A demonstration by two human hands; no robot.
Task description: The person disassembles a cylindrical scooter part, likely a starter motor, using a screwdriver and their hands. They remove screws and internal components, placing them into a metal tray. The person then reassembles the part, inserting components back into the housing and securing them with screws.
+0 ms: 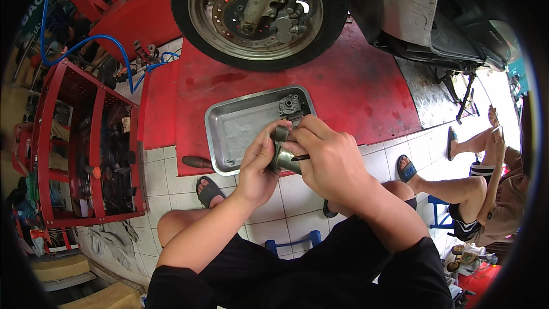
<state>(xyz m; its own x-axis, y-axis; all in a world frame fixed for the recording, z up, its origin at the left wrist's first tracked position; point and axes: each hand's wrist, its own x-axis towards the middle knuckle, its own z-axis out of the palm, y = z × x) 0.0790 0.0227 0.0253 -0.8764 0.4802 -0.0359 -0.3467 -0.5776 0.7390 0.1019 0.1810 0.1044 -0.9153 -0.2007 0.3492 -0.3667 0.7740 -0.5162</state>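
Grasping a metal part [287, 161], seemingly cylindrical, in both hands [334, 157] near a tray [237, 131].

I saw the black-clad person [354, 252] wearing a left-side fisheye camera on the head, facing steeply down, close above the bare left hand [257, 163] and bare right hand [331, 154], toward a rectangular silver metal tray [237, 129].

tray [243, 126]: smooth metal | held part [286, 161]: shiny metal | tyre [251, 64]: matt rubber
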